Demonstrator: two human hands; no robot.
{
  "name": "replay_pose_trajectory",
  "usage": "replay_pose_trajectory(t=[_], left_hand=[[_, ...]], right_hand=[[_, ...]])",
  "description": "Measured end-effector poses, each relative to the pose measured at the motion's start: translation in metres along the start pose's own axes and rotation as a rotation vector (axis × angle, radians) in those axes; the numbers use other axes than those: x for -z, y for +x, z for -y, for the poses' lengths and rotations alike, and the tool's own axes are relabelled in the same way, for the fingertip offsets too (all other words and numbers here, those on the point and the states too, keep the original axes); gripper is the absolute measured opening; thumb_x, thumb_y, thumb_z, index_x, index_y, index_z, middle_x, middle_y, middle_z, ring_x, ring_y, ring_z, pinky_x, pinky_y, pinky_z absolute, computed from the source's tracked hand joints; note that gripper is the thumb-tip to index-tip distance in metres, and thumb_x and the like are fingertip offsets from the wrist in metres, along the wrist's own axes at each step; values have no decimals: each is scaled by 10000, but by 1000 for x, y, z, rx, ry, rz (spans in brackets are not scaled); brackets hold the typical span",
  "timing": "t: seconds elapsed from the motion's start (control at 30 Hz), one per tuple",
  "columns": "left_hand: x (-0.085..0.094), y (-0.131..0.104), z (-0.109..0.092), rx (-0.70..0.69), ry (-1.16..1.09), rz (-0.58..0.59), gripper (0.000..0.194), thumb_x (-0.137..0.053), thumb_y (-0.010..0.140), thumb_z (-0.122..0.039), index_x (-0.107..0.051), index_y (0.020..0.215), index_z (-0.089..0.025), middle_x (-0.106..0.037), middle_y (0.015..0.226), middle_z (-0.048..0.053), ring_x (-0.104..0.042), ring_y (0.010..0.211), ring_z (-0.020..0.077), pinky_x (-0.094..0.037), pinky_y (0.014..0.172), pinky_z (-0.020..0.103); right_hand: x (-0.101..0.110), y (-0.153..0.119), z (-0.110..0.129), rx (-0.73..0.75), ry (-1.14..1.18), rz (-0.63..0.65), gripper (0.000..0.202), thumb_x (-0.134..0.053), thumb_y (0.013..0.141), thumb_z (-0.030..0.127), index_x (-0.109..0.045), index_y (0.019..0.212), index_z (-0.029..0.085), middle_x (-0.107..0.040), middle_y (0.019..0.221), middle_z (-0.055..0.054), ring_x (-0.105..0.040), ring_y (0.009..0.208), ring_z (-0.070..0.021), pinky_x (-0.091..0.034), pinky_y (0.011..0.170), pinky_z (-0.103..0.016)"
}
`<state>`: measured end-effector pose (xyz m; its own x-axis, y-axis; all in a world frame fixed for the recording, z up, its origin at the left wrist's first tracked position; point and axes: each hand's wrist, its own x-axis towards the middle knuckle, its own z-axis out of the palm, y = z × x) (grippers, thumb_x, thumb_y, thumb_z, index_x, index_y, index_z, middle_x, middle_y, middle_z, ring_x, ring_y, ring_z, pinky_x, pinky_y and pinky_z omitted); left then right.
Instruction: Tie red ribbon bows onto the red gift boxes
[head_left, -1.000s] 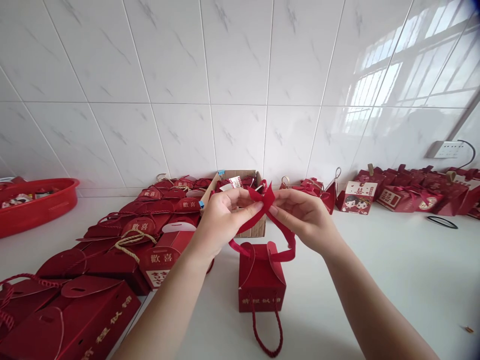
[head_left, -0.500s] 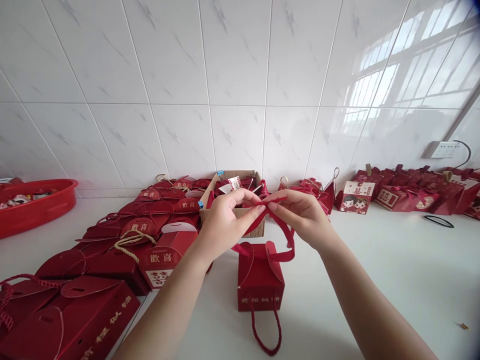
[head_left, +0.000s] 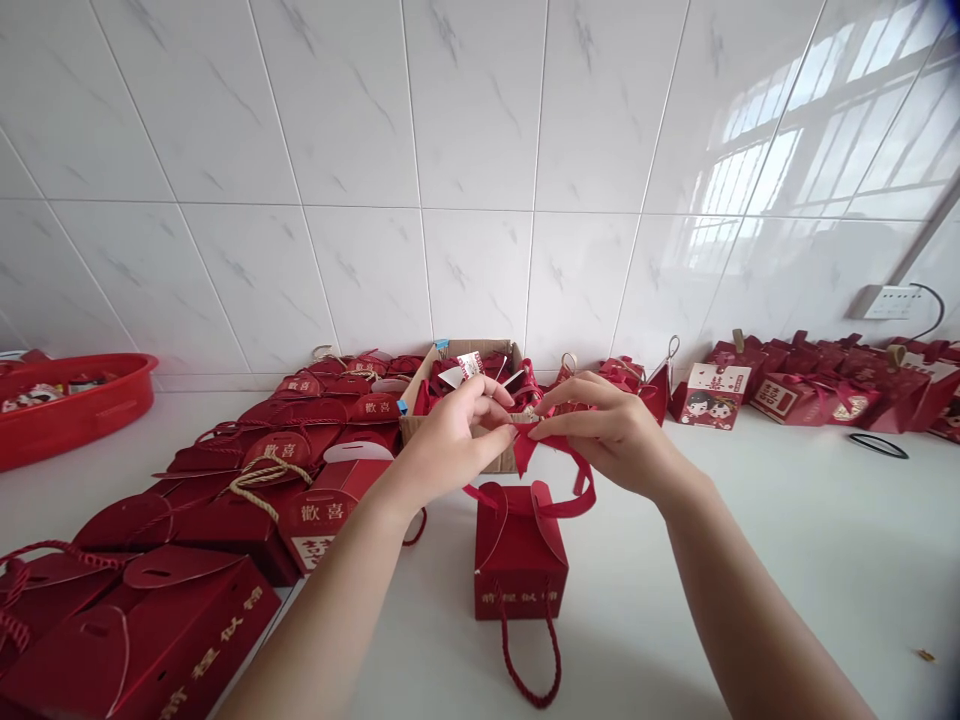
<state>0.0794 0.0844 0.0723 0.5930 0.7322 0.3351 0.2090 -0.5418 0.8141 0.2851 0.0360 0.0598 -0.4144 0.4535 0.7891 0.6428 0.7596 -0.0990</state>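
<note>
A small red box [head_left: 521, 555] stands upright on the white counter, its rope handle [head_left: 532, 690] hanging down in front. Red ribbon [head_left: 574, 500] loops up from the box top to my fingers. My left hand [head_left: 461, 440] pinches the ribbon between thumb and fingers, above and slightly left of the box. Close beside it, my right hand [head_left: 604, 425] has its thumb and fingers closed on the ribbon too. Part of the ribbon between the fingertips is hidden by the hands.
Rows of red gift boxes [head_left: 225, 510] fill the left. Behind my hands sits an open cardboard box [head_left: 420, 425]. A red basin [head_left: 127, 400] stands far left. More decorated boxes [head_left: 709, 395] and a black loop [head_left: 879, 446] lie at right, below a socket strip [head_left: 885, 301].
The ribbon at my fingertips has shifted and a short end now hangs below them. My fingers have changed their pinch, and my right hand has moved slightly down.
</note>
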Motion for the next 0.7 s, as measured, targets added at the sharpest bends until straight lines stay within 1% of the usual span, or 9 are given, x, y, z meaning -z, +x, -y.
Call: replay_pose_trajectory(t=[0.1,0.23,0.37,0.47,0.57,0.7], left_hand=[[-3,1,0,58,-93,1,158,-590,822,-287,-501,943,-239,-656,872,13,-628,882,190,-484,747,329],[-5,3,0,93,-181,-26,200,-634,796,-298,-507,935,-229,-634,844,1,-626,866,177,-475,739,309],[-4,4,0,126,-189,-35,228,-625,811,-402,-518,911,-227,-629,815,-10,-610,840,167,-456,741,306],[-4,4,-2,139,-150,-70,265,-586,826,-473,-556,932,-232,-627,782,-11,-610,821,167,-458,727,298],[-5,4,-3,91,-68,-104,306,-521,861,-492,-603,1018,-243,-617,704,-6,-615,746,171,-463,652,281],[-7,2,-4,-80,85,-170,363,-465,905,-450,-600,1171,-242,-621,655,-7,-609,649,156,-457,573,257]], right_hand=[[-2,2,3,14,-173,49,360,-451,897,66,-740,876,280,-688,963,-56,-571,870,-210,-503,725,-389],[-6,2,5,6,-250,107,362,-444,882,37,-734,900,252,-690,973,-64,-555,866,-209,-486,714,-375],[-7,2,4,10,-289,106,356,-445,866,14,-729,887,228,-689,975,-69,-548,858,-203,-479,714,-364],[-8,2,4,7,-307,83,355,-451,855,2,-729,893,218,-689,970,-70,-557,871,-205,-483,720,-361],[-8,2,3,-11,-277,69,334,-463,860,19,-728,917,214,-690,958,-70,-564,870,-205,-492,734,-371],[-6,1,1,-39,-129,45,259,-505,880,102,-727,974,198,-696,977,-79,-582,869,-204,-519,744,-379]])
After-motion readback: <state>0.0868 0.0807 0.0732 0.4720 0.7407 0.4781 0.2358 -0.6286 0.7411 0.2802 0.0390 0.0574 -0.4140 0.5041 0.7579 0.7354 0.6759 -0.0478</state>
